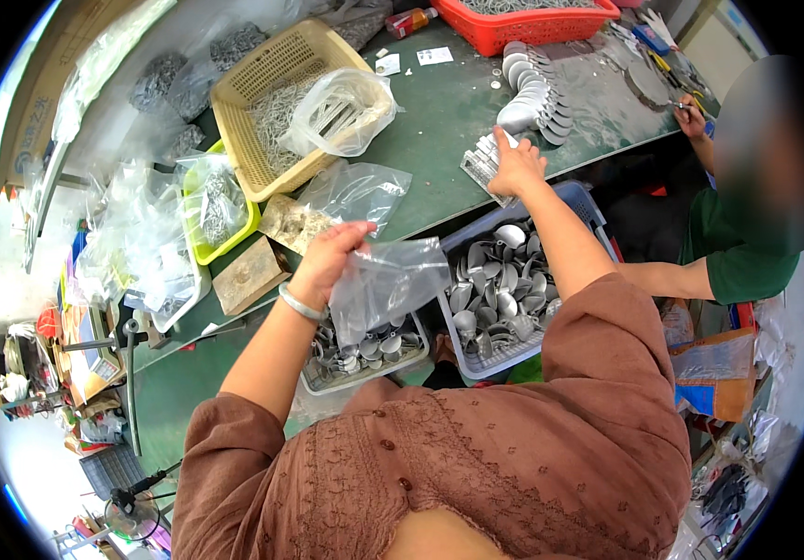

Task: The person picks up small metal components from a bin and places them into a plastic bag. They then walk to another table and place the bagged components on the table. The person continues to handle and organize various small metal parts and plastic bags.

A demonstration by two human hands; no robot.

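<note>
A clear plastic bag (391, 285) hangs from my left hand (335, 254), whose fingers are closed on its upper edge. My right hand (518, 170) reaches to the table's front edge. Its fingers close around part of a neat row of small silver metal pieces (482, 166); their exact kind is too small to tell. Just beyond that hand, round silver spoon-like metal parts (531, 89) lie in a curved, overlapping stack. Another clear plastic bag (364, 191) lies flat on the table behind my left hand.
Below the green table (439, 121) stand a grey-blue crate (490, 367) and a paler bin (327, 385), both holding silver parts. A beige basket (229, 93), a lime tray (248, 224) and a red basket (486, 37) stand on the table. A co-worker in a green sleeve (747, 252) sits at right.
</note>
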